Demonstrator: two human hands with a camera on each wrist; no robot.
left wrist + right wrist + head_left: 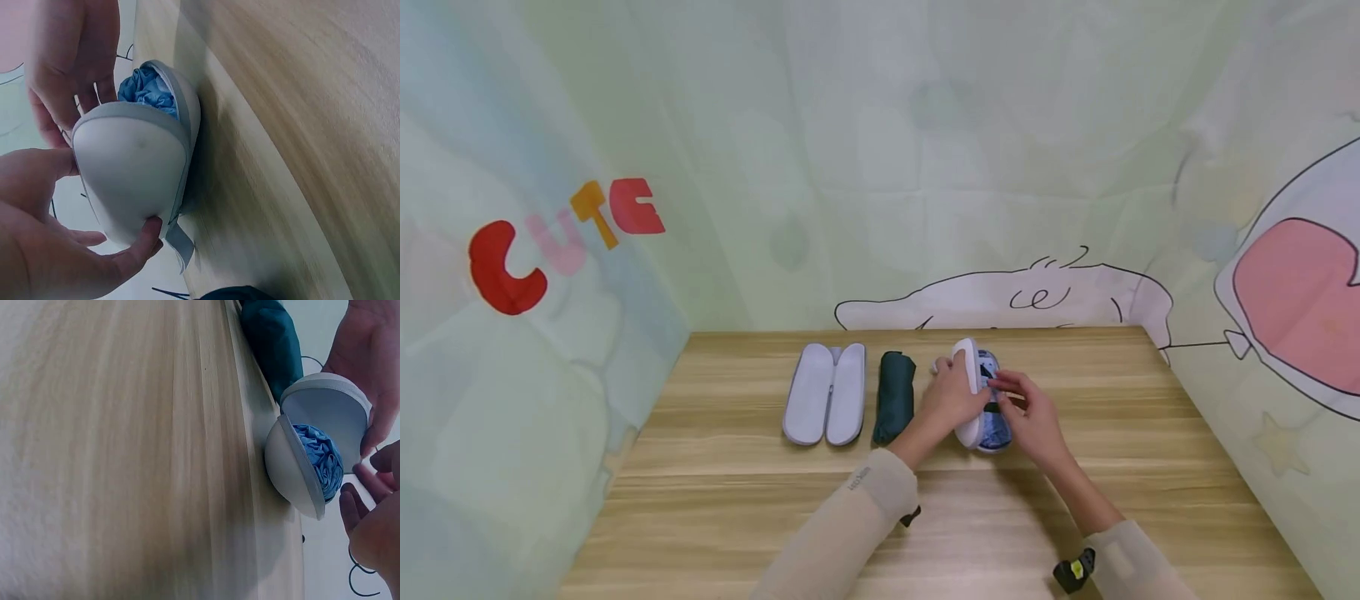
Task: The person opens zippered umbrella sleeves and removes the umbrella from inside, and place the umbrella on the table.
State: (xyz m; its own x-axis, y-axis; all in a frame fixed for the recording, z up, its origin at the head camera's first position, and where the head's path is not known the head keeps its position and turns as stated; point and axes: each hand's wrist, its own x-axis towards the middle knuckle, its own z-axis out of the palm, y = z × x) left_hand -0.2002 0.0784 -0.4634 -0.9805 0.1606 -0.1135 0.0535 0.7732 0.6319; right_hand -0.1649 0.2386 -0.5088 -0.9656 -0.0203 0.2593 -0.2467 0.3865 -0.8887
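Note:
My left hand (950, 397) grips the raised lid of a white hard case (968, 423), with the thumb and fingers on either side of it in the left wrist view. The case stands partly open on the table, its mouth facing right. Inside lies a blue rolled fabric bundle (319, 461), which looks like a folded umbrella; a dark band crosses it in the head view. My right hand (1032, 421) is at the case's open side with fingers loosely bent, holding nothing visible. Whether its fingertips touch the bundle or the rim is unclear.
Left of the hands, a dark green rolled fabric bundle (895, 397) lies on the wooden table (715, 500). Farther left is a second case (810, 400), spread open with its pale inside showing. A printed cloth backdrop (865, 167) rises behind the table and along both sides.

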